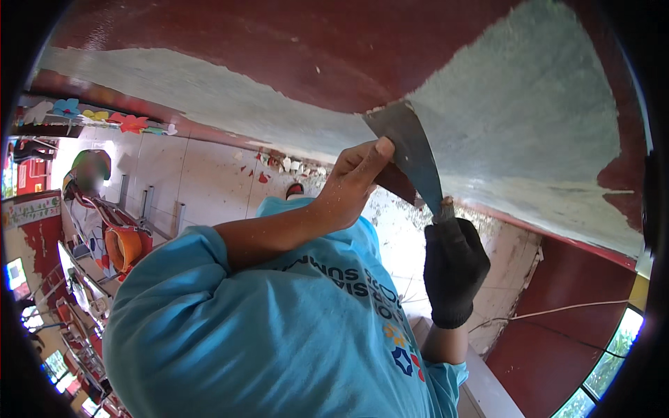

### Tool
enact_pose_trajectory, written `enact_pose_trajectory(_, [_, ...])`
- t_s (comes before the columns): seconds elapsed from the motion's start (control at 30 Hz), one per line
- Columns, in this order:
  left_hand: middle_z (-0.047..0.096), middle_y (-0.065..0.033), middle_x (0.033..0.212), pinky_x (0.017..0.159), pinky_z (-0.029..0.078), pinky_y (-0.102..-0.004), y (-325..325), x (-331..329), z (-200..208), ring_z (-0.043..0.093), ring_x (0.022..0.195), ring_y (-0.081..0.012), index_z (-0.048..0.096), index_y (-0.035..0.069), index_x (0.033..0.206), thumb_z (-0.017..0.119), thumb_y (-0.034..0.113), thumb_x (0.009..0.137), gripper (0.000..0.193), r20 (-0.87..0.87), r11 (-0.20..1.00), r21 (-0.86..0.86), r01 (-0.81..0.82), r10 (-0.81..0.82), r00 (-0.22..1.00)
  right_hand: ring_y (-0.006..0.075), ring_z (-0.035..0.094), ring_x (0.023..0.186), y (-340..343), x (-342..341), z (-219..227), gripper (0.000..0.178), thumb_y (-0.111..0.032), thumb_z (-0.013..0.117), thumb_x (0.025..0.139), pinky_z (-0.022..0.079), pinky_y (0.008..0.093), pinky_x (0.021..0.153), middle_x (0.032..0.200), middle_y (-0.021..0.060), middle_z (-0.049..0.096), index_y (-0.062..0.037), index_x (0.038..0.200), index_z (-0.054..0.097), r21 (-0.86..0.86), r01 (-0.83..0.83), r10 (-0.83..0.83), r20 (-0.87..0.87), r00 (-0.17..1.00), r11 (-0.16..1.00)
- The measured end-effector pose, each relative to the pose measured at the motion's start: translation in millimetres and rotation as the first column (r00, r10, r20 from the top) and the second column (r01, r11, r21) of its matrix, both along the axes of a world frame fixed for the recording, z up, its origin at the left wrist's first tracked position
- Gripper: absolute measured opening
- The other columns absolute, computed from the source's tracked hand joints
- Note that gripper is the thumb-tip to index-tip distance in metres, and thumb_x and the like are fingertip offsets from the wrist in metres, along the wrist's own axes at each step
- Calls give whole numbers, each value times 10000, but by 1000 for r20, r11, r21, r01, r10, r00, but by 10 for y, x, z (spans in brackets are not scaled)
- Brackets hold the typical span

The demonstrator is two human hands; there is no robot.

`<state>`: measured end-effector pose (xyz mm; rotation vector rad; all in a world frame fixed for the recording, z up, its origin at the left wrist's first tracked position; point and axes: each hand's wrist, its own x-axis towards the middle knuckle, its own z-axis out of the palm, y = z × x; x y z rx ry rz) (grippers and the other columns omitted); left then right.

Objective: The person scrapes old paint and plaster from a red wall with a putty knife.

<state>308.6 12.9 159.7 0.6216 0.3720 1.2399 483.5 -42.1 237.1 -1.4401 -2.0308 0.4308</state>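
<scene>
My right hand (456, 268), in a black knitted glove, is closed round the handle of a paint scraper (414, 143). The broad grey blade reaches up to the wall, its edge at the border between dark red paint (279, 49) and a bared pale grey patch (523, 104). My bare left hand (355, 177) is closed at the blade's side, thumb pressed on the metal. A dark red flat piece (398, 184), perhaps peeled paint, shows beneath the blade beside the left fingers; whether they hold it is unclear.
Loose paint flakes (293, 165) lie along the wall's foot on the tiled floor (209, 171). Another person (87, 202) stands at the left near an orange container (127, 247). Paper flowers (129, 123) line the wall at far left. A cable (557, 308) runs at lower right.
</scene>
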Motion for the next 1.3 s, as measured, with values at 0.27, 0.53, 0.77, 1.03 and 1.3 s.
enact_pose_trajectory(0.27, [663,-131,803,734,503,-303,-15,53,212,653,744,-192,621,1,854,361,504,933,571,-178,998,-48,-38,29,984,225,592,530,12,-43,144,480,-17,718,688,454,301,446,722,107,597,-137,1139,606,60,-20,17,48,999,998])
enact_pose_trajectory(0.53, [661,-99,815,740,496,-281,6,75,243,644,762,-153,632,17,883,391,497,928,538,-150,998,-60,3,-12,989,199,569,545,73,-14,286,426,-17,719,681,439,302,460,690,107,580,-108,1088,631,71,-20,12,114,993,997])
enact_pose_trajectory(0.77, [636,-84,854,765,491,-271,-15,157,346,614,821,-136,630,19,902,383,538,913,576,-208,987,-153,39,-71,976,190,573,556,50,20,494,442,-5,718,670,463,301,492,678,103,589,-103,1092,630,38,49,-56,210,976,998])
enact_pose_trajectory(1.03, [625,-76,886,782,486,-278,-7,96,249,598,853,-130,637,35,905,397,554,896,572,-160,997,-57,56,-65,985,186,526,520,118,-15,504,470,-16,708,703,430,296,474,648,95,567,-140,1146,615,90,62,-79,200,977,994])
enact_pose_trajectory(1.3, [636,-69,870,771,486,-274,76,91,310,607,848,-128,634,41,903,414,546,895,551,-195,999,-3,41,-41,980,162,576,592,80,52,615,415,2,672,728,468,284,533,701,100,605,-46,1135,610,76,44,-64,277,959,996])
